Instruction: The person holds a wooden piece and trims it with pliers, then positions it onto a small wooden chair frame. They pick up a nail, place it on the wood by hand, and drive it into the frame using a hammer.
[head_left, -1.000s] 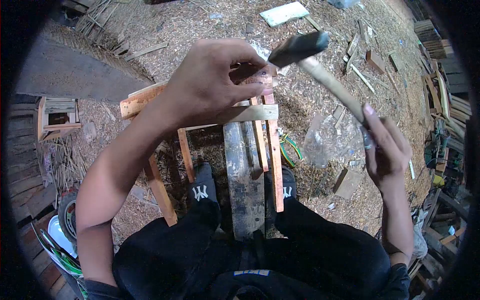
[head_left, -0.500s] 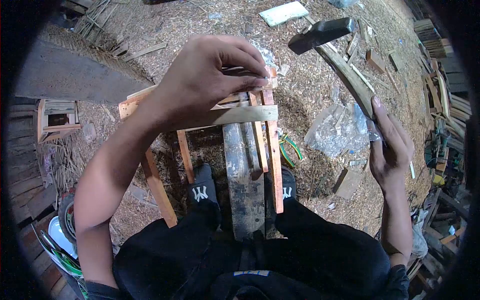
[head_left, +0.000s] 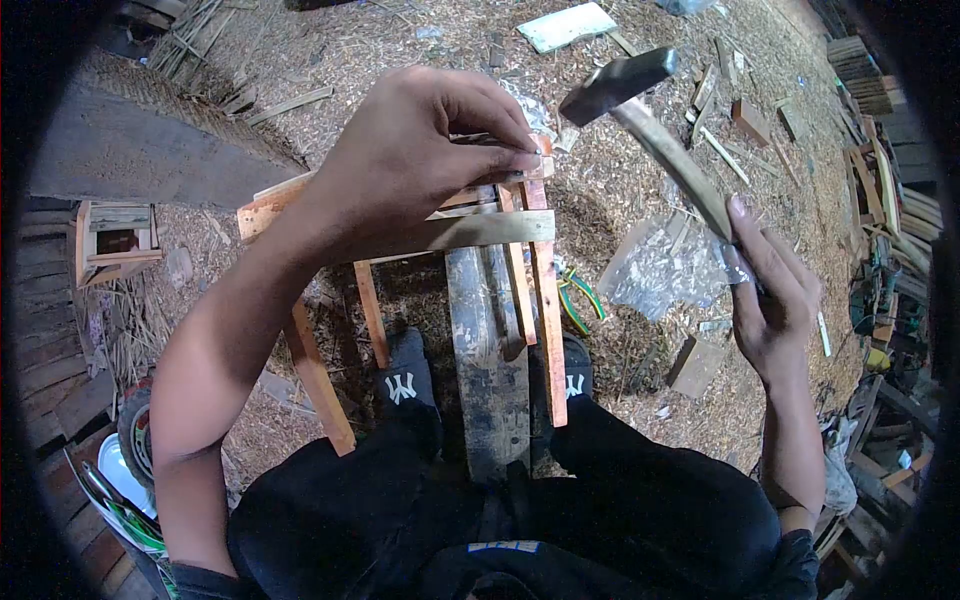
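Observation:
My left hand [head_left: 430,150] is closed in a pinch at the far right corner of a small wooden frame [head_left: 545,300] with legs. Between thumb and forefinger is what looks like a nail, mostly hidden by the fingertips. My right hand [head_left: 775,295] grips the wooden handle of a hammer [head_left: 680,165]. The dark hammer head is raised to the right of the left fingertips, apart from the frame. A clear plastic bag [head_left: 660,270] is at the right fingers and seems to hang from them. A pale slat [head_left: 480,230] crosses the frame below the left hand.
Beneath the frame runs a worn plank [head_left: 490,390] between my feet. Green-and-yellow handled pliers [head_left: 580,298] lie on the shaving-covered ground. A wood block [head_left: 696,366] is at the right, a thick beam [head_left: 170,150] at the left. Wood piles line both sides.
The hammer has swung a little left, toward the left hand, and the right hand has shifted slightly left with it. The plastic bag has moved left too. The left hand stays in place.

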